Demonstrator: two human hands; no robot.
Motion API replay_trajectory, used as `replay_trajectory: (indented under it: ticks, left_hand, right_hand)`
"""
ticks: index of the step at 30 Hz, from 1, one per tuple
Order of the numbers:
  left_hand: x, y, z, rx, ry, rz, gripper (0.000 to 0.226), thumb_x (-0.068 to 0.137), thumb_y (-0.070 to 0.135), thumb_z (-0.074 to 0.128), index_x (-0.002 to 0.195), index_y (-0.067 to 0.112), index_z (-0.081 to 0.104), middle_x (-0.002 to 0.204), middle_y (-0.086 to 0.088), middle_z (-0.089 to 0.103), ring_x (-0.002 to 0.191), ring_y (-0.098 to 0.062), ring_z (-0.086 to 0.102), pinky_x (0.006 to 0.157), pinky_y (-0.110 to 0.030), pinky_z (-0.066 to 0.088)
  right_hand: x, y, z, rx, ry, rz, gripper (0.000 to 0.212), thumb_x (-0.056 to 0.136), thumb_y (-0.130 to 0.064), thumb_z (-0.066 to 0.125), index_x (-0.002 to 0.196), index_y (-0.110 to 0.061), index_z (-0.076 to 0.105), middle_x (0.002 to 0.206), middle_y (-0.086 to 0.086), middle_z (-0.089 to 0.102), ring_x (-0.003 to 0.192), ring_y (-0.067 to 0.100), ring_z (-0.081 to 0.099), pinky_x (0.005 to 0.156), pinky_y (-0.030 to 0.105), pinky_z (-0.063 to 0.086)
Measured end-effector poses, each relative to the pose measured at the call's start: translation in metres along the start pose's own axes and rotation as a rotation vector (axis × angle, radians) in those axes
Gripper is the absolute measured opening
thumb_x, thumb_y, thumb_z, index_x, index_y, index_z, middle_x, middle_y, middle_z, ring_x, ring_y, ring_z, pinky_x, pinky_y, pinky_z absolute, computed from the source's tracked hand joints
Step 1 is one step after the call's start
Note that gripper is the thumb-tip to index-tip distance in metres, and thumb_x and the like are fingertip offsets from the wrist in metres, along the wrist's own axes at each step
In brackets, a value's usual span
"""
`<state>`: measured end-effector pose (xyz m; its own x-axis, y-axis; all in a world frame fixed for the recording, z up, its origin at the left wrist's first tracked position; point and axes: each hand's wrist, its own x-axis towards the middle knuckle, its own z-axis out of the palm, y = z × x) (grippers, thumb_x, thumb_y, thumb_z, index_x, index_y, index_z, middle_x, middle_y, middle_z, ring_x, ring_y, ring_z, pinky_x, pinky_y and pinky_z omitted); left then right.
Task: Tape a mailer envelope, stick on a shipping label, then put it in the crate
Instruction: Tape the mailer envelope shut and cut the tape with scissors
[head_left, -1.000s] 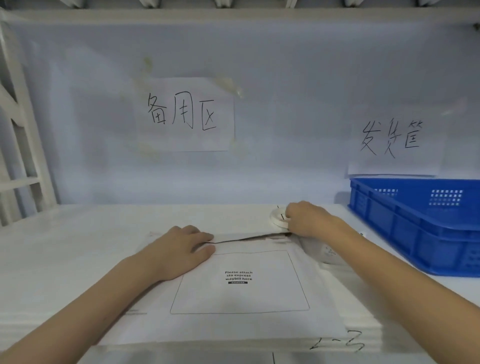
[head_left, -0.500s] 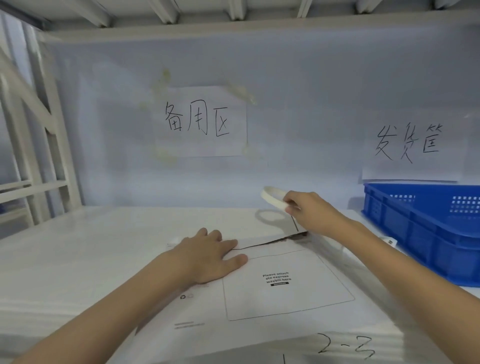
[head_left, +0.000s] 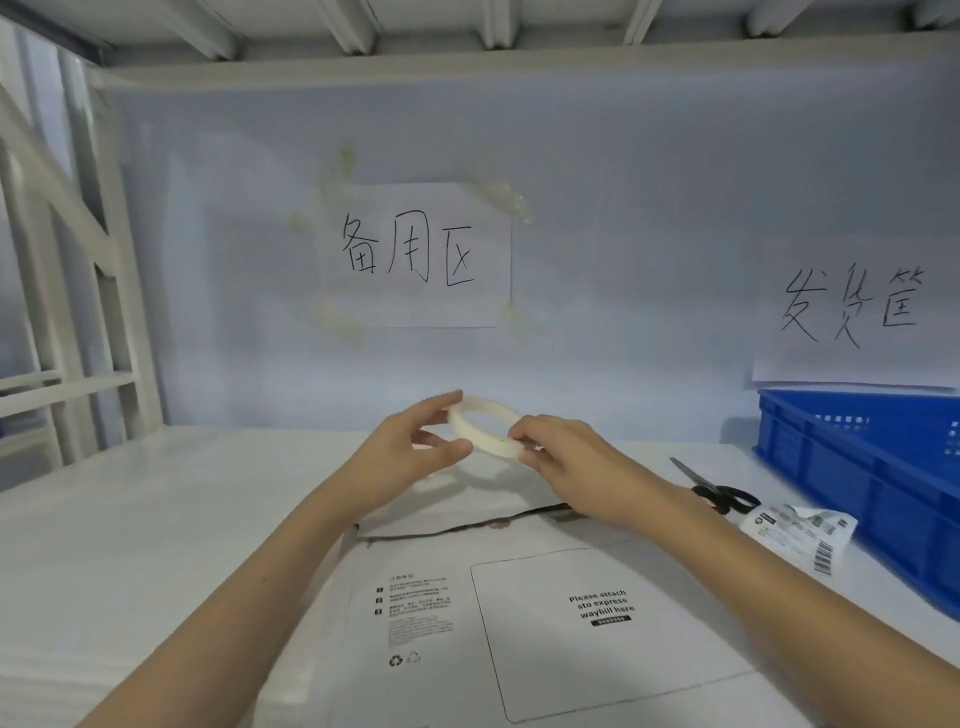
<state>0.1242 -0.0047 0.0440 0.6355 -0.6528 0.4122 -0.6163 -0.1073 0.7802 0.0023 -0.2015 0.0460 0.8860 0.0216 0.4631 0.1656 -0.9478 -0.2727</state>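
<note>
Both hands hold the roll of tape (head_left: 485, 427) in the air above the far edge of the mailer envelope (head_left: 519, 613), which lies flat on the table (head_left: 156, 519) with its flap seam gaping a little. The left hand (head_left: 410, 457) pinches the roll's near side between thumb and fingers, closed on it; the right hand (head_left: 561, 457) grips the other side, fingers curled around the rim. With neither hand on the envelope, the flap could lift before tape reaches it. The loose end may be hard to find, or the strip may fold onto itself. The scissors (head_left: 719, 493) and shipping label (head_left: 800, 535) wait beside the blue crate (head_left: 857, 467).
</note>
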Motion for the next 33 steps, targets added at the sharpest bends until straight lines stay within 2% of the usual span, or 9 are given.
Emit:
replay_trajectory:
  ticks: [5,9,14,17,21,24,27,29,33]
  left_hand:
    - [0.002,-0.001,-0.008,-0.173,0.100,0.011,0.048,0.091,0.029,0.068,0.137,0.032,0.054,0.118,0.007,0.071,0.099,-0.009,0.069,0.095,-0.029,0.052]
    - [0.000,0.002,-0.009,-0.250,0.155,0.016,0.025,0.098,0.022,0.059,0.121,0.021,0.068,0.109,0.000,0.076,0.094,-0.018,0.071,0.082,-0.024,0.056]
    - [-0.004,0.003,-0.011,-0.186,0.242,0.019,0.013,0.094,0.014,0.065,0.102,0.014,0.076,0.096,-0.007,0.077,0.074,-0.010,0.068,0.073,-0.022,0.056]
    - [-0.006,0.005,-0.010,-0.149,0.279,0.049,0.008,0.092,0.011,0.067,0.093,0.011,0.076,0.086,0.000,0.077,0.068,-0.008,0.067,0.069,-0.023,0.054]
    - [-0.008,0.004,-0.008,-0.054,0.250,0.079,0.008,0.093,0.012,0.066,0.089,0.013,0.073,0.079,0.008,0.073,0.065,-0.008,0.061,0.066,-0.023,0.051]
    - [-0.009,0.003,-0.007,0.000,0.226,0.083,0.009,0.093,0.016,0.066,0.086,0.018,0.072,0.082,0.009,0.071,0.068,-0.010,0.056,0.070,-0.029,0.048]
    - [-0.011,0.004,-0.006,0.024,0.218,0.069,0.010,0.095,0.019,0.062,0.087,0.019,0.068,0.082,0.014,0.068,0.065,-0.006,0.056,0.068,-0.028,0.048]
    - [-0.011,0.005,-0.005,0.026,0.221,0.067,0.011,0.097,0.019,0.058,0.089,0.017,0.064,0.077,0.019,0.065,0.063,-0.004,0.057,0.066,-0.024,0.048]
    - [-0.013,0.009,-0.001,0.008,0.243,0.069,0.013,0.101,0.018,0.050,0.092,0.013,0.058,0.076,0.011,0.060,0.058,0.000,0.057,0.060,-0.013,0.048]
  right_hand:
    - [-0.001,0.005,0.009,0.051,0.144,-0.129,0.016,0.100,-0.012,0.047,0.111,-0.017,0.057,0.106,-0.010,0.052,0.093,0.008,0.049,0.081,0.016,0.039]
    - [-0.008,0.002,0.009,0.013,0.126,-0.173,0.015,0.099,-0.008,0.047,0.109,-0.014,0.056,0.109,-0.008,0.052,0.099,0.016,0.051,0.088,0.026,0.043]
    - [-0.013,0.001,0.011,0.003,0.106,-0.163,0.018,0.096,-0.007,0.050,0.111,-0.011,0.059,0.113,-0.006,0.056,0.105,0.013,0.053,0.094,0.025,0.041]
    - [-0.015,-0.001,0.013,0.016,0.110,-0.127,0.019,0.093,-0.015,0.053,0.110,-0.015,0.061,0.111,-0.012,0.057,0.105,0.006,0.053,0.094,0.021,0.040]
    - [-0.017,-0.004,0.013,0.055,0.105,-0.018,0.022,0.087,-0.041,0.060,0.101,-0.024,0.062,0.104,-0.016,0.057,0.102,0.005,0.054,0.091,0.023,0.043]
    - [-0.016,-0.006,0.011,0.117,0.118,0.043,0.023,0.084,-0.046,0.066,0.091,-0.025,0.064,0.101,-0.013,0.060,0.099,0.005,0.056,0.091,0.025,0.043]
    - [-0.013,-0.010,0.012,0.261,0.149,0.114,0.016,0.080,-0.037,0.076,0.083,-0.023,0.069,0.105,-0.010,0.061,0.101,0.006,0.059,0.096,0.027,0.045]
    - [-0.011,-0.013,0.011,0.415,0.174,0.172,0.014,0.077,-0.030,0.080,0.083,-0.019,0.072,0.112,-0.011,0.057,0.104,0.002,0.060,0.097,0.021,0.046]
    - [-0.011,-0.019,0.004,0.668,0.203,0.282,0.018,0.078,-0.031,0.080,0.087,-0.017,0.072,0.117,-0.017,0.052,0.100,0.003,0.064,0.080,0.005,0.041]
